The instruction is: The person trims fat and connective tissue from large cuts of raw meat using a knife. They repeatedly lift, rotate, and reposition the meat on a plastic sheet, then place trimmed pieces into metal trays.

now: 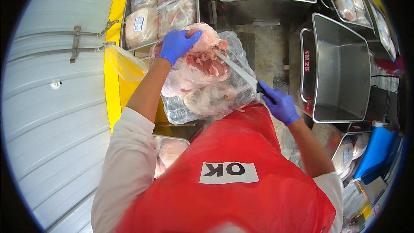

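Observation:
A large pale pink cut of raw meat (196,77) lies on crinkled clear plastic wrap (174,111) in front of me, a ragged red cut face showing on its upper middle. My left hand (177,46), blue-gloved, grips the far left part of the meat, thumb stretched across its top. In my right hand (280,105), also blue-gloved, is a knife (240,71) with a black handle and a long light blade. The blade points up and left, its tip at the cut face; how deep it sits there cannot be seen.
Metal bins of plastic-wrapped meat (177,15) stand along the far side. An unfilled metal bin (340,75) is at the right. At the left are a yellow frame (113,86) and white panel wall (51,99). My red apron (241,155) reaches the plastic wrap.

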A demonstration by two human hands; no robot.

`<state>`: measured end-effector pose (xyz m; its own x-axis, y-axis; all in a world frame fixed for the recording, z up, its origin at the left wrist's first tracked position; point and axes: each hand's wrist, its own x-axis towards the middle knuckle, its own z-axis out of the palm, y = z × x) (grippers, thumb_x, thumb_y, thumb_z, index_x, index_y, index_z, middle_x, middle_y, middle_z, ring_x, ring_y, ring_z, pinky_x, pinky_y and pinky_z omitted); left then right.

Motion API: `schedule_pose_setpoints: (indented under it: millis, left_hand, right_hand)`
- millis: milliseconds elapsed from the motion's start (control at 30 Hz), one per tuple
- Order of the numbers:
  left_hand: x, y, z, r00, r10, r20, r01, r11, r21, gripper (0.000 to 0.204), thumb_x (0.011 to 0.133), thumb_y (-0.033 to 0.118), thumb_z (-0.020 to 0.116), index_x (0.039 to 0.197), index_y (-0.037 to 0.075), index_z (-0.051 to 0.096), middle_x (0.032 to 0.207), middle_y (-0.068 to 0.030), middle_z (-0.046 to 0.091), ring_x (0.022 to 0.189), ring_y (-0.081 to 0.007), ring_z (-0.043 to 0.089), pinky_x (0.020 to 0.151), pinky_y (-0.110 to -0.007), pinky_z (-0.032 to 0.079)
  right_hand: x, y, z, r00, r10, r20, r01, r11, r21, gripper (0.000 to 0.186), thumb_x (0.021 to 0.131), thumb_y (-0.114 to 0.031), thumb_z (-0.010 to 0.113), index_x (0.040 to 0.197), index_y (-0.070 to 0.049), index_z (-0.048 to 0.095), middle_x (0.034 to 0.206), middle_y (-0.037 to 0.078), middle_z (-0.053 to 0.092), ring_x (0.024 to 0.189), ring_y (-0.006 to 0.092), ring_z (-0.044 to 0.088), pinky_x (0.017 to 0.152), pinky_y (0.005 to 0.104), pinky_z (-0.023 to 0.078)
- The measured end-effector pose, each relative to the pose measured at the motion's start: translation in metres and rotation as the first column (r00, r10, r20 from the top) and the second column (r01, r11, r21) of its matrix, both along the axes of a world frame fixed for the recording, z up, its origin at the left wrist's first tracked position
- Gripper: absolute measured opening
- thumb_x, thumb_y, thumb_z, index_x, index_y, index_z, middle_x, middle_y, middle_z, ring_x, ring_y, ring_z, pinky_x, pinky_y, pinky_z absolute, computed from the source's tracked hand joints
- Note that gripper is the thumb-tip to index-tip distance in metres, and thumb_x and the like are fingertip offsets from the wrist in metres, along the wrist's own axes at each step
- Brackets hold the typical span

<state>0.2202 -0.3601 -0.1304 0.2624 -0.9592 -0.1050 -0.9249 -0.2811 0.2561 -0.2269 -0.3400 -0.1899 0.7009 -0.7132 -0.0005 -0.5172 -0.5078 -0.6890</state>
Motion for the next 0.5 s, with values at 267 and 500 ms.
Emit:
schedule_pose_setpoints:
  millis: [267, 500]
  left_hand:
    - [-0.005, 0.001, -0.004, 0.999, -0.031, -0.006, 0.031, 0.997, -0.072, 0.06, 0.093, 0.069, 0.058, 0.09, 0.015, 0.082, 0.076, -0.0243, 0.07, 0.074, -0.0438, 0.07, 0.071, -0.051, 0.056]
    - [-0.007, 0.002, -0.005, 0.999, 0.021, -0.026, -0.023, 0.997, -0.07, 0.06, 0.094, 0.069, 0.058, 0.091, 0.014, 0.082, 0.078, -0.0251, 0.07, 0.074, -0.0437, 0.07, 0.07, -0.051, 0.056]
  right_hand:
    - [0.014, -0.1, 0.137, 0.905, 0.284, -0.317, -0.265, 0.959, 0.103, 0.049, 0.095, -0.028, 0.068, 0.144, -0.033, 0.062, 0.094, 0.016, 0.075, 0.08, 0.0379, 0.072, 0.071, 0.0472, 0.058]
    - [0.035, -0.085, 0.096, 0.921, 0.28, -0.271, -0.277, 0.96, 0.049, 0.048, 0.097, -0.032, 0.067, 0.145, -0.033, 0.06, 0.086, 0.017, 0.072, 0.075, 0.0395, 0.07, 0.068, 0.0484, 0.056]
